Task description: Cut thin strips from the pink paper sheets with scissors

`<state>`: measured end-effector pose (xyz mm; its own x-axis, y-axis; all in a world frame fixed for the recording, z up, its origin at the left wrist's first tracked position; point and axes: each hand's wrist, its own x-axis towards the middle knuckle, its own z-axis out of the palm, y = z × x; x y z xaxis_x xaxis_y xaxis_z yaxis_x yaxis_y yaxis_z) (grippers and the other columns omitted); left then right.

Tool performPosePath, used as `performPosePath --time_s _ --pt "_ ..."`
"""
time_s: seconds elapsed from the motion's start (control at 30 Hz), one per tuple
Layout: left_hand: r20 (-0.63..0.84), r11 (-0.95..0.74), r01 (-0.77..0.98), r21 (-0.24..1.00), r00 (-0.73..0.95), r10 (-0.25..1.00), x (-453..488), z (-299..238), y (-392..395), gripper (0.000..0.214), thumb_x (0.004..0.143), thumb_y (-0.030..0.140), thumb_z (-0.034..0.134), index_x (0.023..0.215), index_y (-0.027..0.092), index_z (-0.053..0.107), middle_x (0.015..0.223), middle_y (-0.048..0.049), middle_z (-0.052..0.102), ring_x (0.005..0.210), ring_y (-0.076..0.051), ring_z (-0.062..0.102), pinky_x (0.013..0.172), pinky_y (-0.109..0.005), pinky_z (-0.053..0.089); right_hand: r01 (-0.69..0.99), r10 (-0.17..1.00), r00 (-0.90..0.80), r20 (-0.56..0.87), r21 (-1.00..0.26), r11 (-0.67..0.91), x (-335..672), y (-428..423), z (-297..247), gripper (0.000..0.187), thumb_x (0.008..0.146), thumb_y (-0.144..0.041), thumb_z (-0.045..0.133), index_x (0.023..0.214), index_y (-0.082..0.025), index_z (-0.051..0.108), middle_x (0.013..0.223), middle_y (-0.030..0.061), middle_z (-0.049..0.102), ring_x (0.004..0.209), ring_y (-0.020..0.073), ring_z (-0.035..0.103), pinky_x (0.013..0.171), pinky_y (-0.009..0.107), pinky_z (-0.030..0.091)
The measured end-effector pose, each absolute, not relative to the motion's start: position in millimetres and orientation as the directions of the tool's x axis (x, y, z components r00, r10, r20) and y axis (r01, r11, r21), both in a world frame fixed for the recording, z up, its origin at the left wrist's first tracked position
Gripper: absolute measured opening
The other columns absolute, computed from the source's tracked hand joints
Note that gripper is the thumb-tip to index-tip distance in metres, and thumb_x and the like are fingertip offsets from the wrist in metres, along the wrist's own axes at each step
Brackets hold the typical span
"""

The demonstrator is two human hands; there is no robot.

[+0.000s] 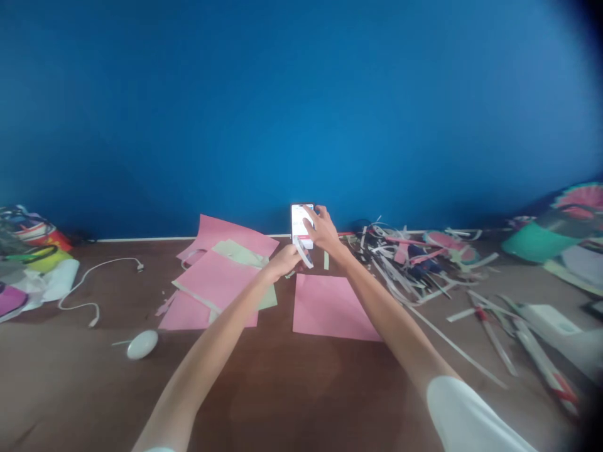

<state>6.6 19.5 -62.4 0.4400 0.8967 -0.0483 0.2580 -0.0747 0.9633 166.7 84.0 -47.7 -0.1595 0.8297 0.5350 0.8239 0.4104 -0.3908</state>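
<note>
White phone screen (298, 221) glows just behind the right hand (325, 229)

We note a craft workspace: a brown table (282, 395) against a plain blue wall (301, 107), strewn with pink paper sheets (330, 307) and a tangled heap of cut strips (414, 260). Whether it belongs to a home or workshop, we cannot tell.

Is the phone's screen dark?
No, the phone is lit bright white, partly hidden by the right hand.
</note>
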Motion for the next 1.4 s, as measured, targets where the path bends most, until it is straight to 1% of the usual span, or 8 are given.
performPosePath --time_s 0.17,0.33,0.63,0.9,1.1,1.17,1.3,1.4 --pt "0.010 -0.123 0.258 0.958 0.399 0.917 -4 -69 32 0.034 0.084 0.047 0.056 0.080 0.014 0.058 0.062 -0.0008 0.057 0.052 -0.009 0.050 0.051 -0.021 0.038 0.734 0.763 -0.158 0.627 -0.442 0.515 171 84 -54 0.046 0.095 -0.038 0.033 0.136 -0.021 0.045 0.126 0.0146 0.051 0.114 0.0279 0.049 0.092 0.042 0.044" --pt "-0.006 -0.086 0.266 0.960 0.327 0.945 -14 -73 41 0.035 0.081 0.048 0.060 0.092 0.015 0.063 0.083 -0.0052 0.065 0.067 -0.013 0.058 0.057 -0.023 0.042 0.707 0.755 -0.159 0.636 -0.460 0.537 175 82 -58 0.041 0.095 -0.034 0.034 0.128 -0.019 0.052 0.126 0.0152 0.052 0.101 0.0253 0.056 0.087 0.039 0.046" --pt "0.007 -0.115 0.285 0.952 0.353 0.936 -21 -70 44 0.037 0.077 0.049 0.065 0.093 0.016 0.069 0.101 -0.0077 0.070 0.098 -0.024 0.062 0.089 -0.034 0.043 0.750 0.780 -0.144 0.609 -0.447 0.488 174 82 -59 0.043 0.094 -0.036 0.034 0.129 -0.021 0.054 0.133 0.0147 0.048 0.091 0.0227 0.060 0.081 0.036 0.048" --pt "0.015 -0.117 0.253 0.960 0.372 0.928 -21 -71 44 0.036 0.078 0.047 0.064 0.092 0.014 0.068 0.093 -0.0080 0.070 0.083 -0.020 0.064 0.079 -0.032 0.046 0.737 0.792 -0.142 0.594 -0.472 0.485 176 82 -58 0.042 0.094 -0.035 0.035 0.126 -0.021 0.058 0.130 0.0132 0.050 0.079 0.0189 0.061 0.076 0.035 0.049" --pt "-0.003 -0.095 0.275 0.957 0.338 0.941 -20 -68 45 0.034 0.082 0.047 0.058 0.086 0.014 0.064 0.081 -0.0066 0.068 0.069 -0.016 0.062 0.063 -0.026 0.045 0.691 0.769 -0.080 0.635 -0.520 0.501 178 67 -37 0.037 0.093 -0.036 0.039 0.117 -0.019 0.060 0.122 0.0137 0.056 0.085 0.0205 0.061 0.076 0.033 0.046" --pt "-0.011 -0.102 0.318 0.942 0.334 0.942 -20 -66 45 0.033 0.083 0.046 0.055 0.084 0.014 0.063 0.075 -0.0053 0.067 0.066 -0.015 0.061 0.060 -0.024 0.043 0.607 0.802 -0.132 0.583 -0.591 0.530 177 58 -24 0.036 0.093 -0.040 0.039 0.111 -0.018 0.060 0.110 0.0110 0.063 0.082 0.0194 0.061 0.072 0.031 0.046" --pt "0.020 -0.165 0.473 0.866 0.296 0.955 -16 -59 38 0.033 0.084 0.043 0.048 0.069 0.015 0.058 0.064 -0.0030 0.065 0.060 -0.014 0.059 0.056 -0.023 0.039 0.421 0.886 -0.369 0.281 -0.800 0.429 174 36 -6 0.039 0.093 -0.047 0.040 0.112 -0.018 0.058 0.082 0.0050 0.069 0.066 0.0154 0.063 0.060 0.024 0.045" --pt "0.061 -0.217 0.535 0.816 0.294 0.954 -11 -51 28 0.034 0.084 0.042 0.047 0.064 0.016 0.057 0.062 -0.0025 0.065 0.058 -0.014 0.057 0.056 -0.024 0.037 0.500 0.891 -0.368 0.265 -0.752 0.430 173 23 -5 0.029 0.087 -0.036 0.053 0.108 -0.018 0.059 0.077 0.0024 0.069 0.063 0.0144 0.062 0.059 0.023 0.043"
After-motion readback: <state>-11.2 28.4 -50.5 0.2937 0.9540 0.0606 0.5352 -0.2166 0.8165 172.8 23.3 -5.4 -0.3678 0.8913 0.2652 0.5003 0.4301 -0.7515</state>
